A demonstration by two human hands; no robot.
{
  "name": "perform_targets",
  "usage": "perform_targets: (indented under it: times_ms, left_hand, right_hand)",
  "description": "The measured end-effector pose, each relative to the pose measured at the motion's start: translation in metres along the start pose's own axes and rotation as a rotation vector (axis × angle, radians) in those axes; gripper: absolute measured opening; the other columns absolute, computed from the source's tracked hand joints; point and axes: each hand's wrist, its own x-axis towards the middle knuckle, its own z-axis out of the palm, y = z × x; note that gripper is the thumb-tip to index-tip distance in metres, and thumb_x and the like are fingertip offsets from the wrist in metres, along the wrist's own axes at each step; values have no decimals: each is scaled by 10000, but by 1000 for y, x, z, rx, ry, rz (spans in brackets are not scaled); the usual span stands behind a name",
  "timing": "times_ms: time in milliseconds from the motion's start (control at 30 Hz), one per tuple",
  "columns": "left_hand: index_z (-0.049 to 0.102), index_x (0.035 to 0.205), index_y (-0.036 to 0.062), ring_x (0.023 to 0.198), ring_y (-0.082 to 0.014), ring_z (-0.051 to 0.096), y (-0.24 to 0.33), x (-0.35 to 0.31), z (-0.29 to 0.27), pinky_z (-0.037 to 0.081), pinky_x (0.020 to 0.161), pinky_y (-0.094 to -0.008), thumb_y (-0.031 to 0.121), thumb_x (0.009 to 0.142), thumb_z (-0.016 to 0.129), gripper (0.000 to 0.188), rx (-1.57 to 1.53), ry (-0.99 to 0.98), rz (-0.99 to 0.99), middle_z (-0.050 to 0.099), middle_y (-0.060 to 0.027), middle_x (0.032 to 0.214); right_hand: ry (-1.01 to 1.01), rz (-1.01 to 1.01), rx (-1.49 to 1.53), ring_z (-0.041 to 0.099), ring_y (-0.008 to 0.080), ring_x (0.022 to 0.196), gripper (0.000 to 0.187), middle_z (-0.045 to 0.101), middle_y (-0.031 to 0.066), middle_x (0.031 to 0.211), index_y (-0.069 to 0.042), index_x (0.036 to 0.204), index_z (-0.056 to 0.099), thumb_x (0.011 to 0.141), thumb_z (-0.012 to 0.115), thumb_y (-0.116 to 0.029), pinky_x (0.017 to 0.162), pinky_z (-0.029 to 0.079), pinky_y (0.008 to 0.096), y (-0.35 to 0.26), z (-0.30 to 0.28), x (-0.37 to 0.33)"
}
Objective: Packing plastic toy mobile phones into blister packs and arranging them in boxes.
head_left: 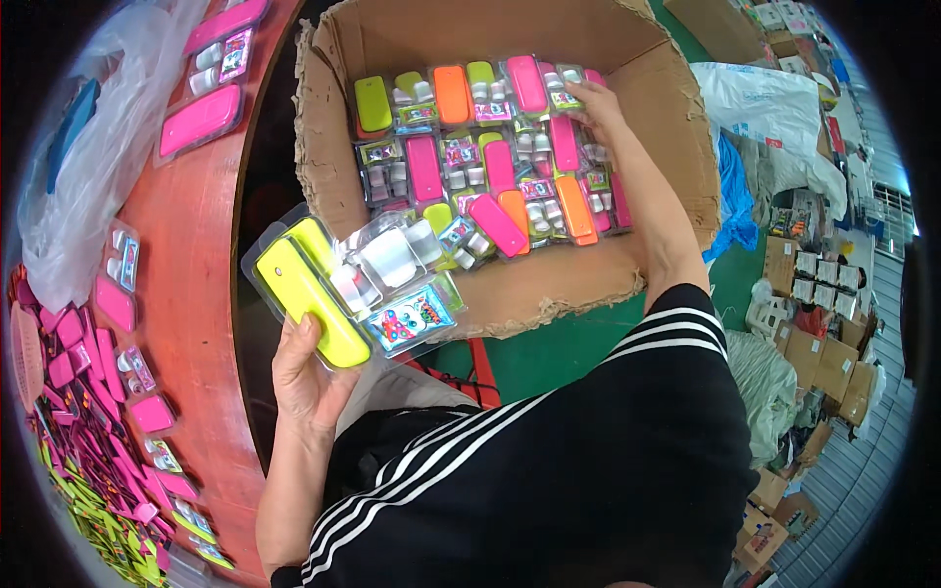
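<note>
My left hand (312,377) grips a small stack of clear plastic blister packs, thumb on top, held up beside the carton's near left corner. The front blister pack (309,294) shows a lime-green oblong case, white cup-like pieces and a blue printed packet. Inside the open cardboard carton (549,294), similar packs (500,162) stand in rows, with pink, orange and green cases. At the carton's far right, my right hand (595,110) is closed at the edge of a blister pack (566,98); some of its fingers are hidden.
A red-brown table (191,284) runs along the left, carrying several packs and a clear plastic bag (108,147). Loose pink and green cases (98,431) are heaped at its lower left. Cardboard boxes (823,363) and plastic sacks (769,108) stand on the right.
</note>
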Motion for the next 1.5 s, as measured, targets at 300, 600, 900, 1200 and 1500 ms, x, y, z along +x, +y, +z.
perform_targets:
  times_ms: [300,600,900,1200,1500]
  left_hand:
    - [420,1248,79,1072,-199,544,-10,16,10,420,949,-372,139,801,657,510,33,-22,-29,555,-64,1157]
    - [400,1253,113,1094,-195,507,-19,35,51,423,938,-408,155,829,632,486,147,-12,71,517,-42,1159]
    - [330,1246,106,1076,-182,508,-54,78,85,422,922,-379,65,793,662,564,237,-136,94,502,-45,1157]
    - [146,1391,20,1210,-228,409,-66,93,105,350,988,-350,173,751,724,876,504,-276,-105,322,-187,1380]
    - [373,1294,26,1227,-224,414,-34,38,55,330,1014,-375,97,763,698,627,776,-299,-256,468,-138,1281]
  right_hand:
    - [240,-117,-934,610,213,859,590,627,140,982,16,1125,551,782,627,-457,693,496,352,-3,-15,0]
    - [-599,11,503,548,195,1032,576,540,105,1169,-33,1280,413,861,565,-398,869,463,357,-53,68,-190]
    - [-386,93,740,567,193,1025,418,544,96,1161,-31,1237,408,860,571,-113,892,477,399,-71,107,-259]
    - [-230,-98,779,605,188,932,206,618,74,1019,-34,1064,525,863,543,-75,859,497,363,-43,-10,-124]
    - [253,-181,608,610,242,846,211,596,105,953,-14,1048,500,842,544,5,728,533,429,4,-100,-3]
